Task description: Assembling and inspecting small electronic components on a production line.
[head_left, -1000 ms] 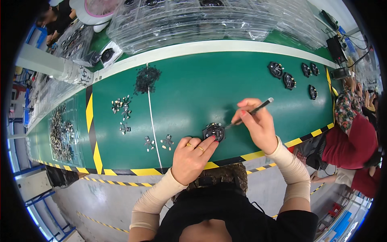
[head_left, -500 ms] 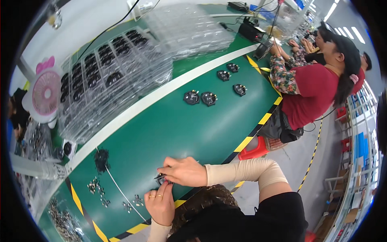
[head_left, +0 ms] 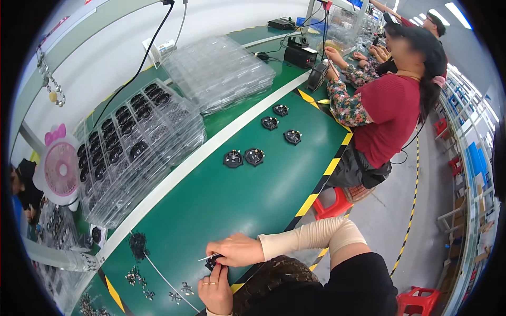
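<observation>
My left hand [head_left: 216, 292], with two rings on one finger, is closed on the near side of a small black part [head_left: 212, 262] at the table's front edge. My right hand [head_left: 238, 249] is bent over the same part from the right. Its fingers are closed on a thin, pale, stick-like tool [head_left: 205, 258] that lies across the part. The fingers cover most of the black part. To the left, small metal pieces [head_left: 136, 277] lie loose, and a pile of tiny black bits [head_left: 138, 245] sits beyond them.
Several round black assemblies [head_left: 254, 156] lie farther along the green table [head_left: 211, 203]. Clear trays [head_left: 139, 147], some holding black parts, are stacked behind a white rail. A pink-and-white fan [head_left: 62, 171] stands left. A co-worker in red [head_left: 387, 113] sits at the right.
The view has shifted, so the scene sits differently in the picture. The thin tool now shows plainly left of my right fingers. Both hands stay at the black part.
</observation>
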